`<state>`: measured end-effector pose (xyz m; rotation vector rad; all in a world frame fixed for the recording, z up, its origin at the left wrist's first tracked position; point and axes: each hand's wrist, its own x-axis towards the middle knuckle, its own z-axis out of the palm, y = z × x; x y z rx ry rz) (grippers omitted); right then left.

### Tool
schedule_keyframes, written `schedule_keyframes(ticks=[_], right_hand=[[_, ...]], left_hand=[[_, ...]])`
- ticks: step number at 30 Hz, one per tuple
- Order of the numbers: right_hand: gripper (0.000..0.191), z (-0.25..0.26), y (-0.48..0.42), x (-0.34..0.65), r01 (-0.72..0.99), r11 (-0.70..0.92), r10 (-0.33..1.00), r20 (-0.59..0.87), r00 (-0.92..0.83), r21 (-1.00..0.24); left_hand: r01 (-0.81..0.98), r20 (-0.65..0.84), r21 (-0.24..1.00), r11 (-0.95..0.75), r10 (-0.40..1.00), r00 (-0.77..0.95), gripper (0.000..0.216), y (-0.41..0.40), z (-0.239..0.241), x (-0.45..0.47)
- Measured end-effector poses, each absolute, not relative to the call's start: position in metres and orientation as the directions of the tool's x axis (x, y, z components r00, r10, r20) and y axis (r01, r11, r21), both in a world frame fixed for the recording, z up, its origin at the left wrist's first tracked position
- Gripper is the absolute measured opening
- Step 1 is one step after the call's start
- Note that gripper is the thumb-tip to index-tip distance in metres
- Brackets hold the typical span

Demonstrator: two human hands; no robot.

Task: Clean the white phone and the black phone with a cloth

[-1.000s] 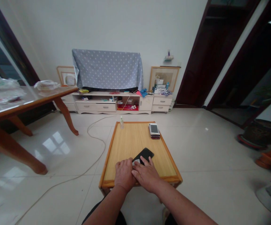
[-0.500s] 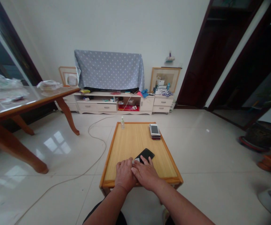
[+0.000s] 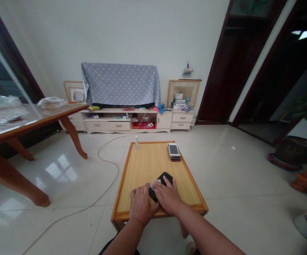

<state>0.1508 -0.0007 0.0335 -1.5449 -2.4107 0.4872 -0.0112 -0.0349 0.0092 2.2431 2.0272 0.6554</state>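
Note:
A black phone (image 3: 165, 177) lies face up on a small wooden table (image 3: 143, 166), near its front edge. My right hand (image 3: 169, 198) rests on top of the phone, its fingers pressing a small white cloth or wipe (image 3: 155, 183) against the screen. Beside it on the tabletop lies my left hand (image 3: 140, 203), fingers curled, touching the phone's near left end. At the far right corner of the table stands a stack of phones (image 3: 174, 151), the top one white. A small clear bottle (image 3: 137, 142) stands at the far edge.
A large wooden table with a glass top (image 3: 17, 122) stands at the left, with plastic bags on it. A white cable (image 3: 100, 161) runs across the tiled floor. A low TV cabinet (image 3: 132, 118) with a draped screen is against the far wall. Dark doorways open at right.
My right hand has slid further up over the phone with the white cloth. The view has dropped slightly. My left hand stays beside the phone.

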Motion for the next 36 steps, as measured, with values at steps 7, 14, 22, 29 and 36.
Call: schedule_keyframes(ticks=[7,14,22,29,36], right_hand=[[0.047,0.027,0.03,0.161,0.915,0.21,0.974,-0.002,-0.225,-0.343],[0.046,0.022,0.026,0.159,0.875,0.313,0.948,0.075,-0.308,-0.368],[0.052,0.028,0.034,0.176,0.898,0.228,0.971,0.025,-0.236,-0.376],[0.049,0.031,0.02,0.191,0.857,0.31,0.948,0.059,-0.314,-0.411],[0.052,0.031,0.011,0.208,0.849,0.283,0.95,0.01,-0.312,-0.446]], left_hand=[[0.95,0.263,0.29,-0.118,0.964,0.039,0.061,-0.035,0.021,-0.005],[0.943,0.246,0.294,-0.159,0.965,0.087,0.052,-0.032,0.023,-0.007],[0.963,0.225,0.241,-0.124,0.972,0.068,0.049,-0.027,0.021,0.002],[0.971,0.23,0.215,-0.108,0.971,0.057,0.046,-0.023,0.016,0.006],[0.978,0.245,0.173,-0.119,0.967,0.074,0.046,-0.023,0.015,0.008]])
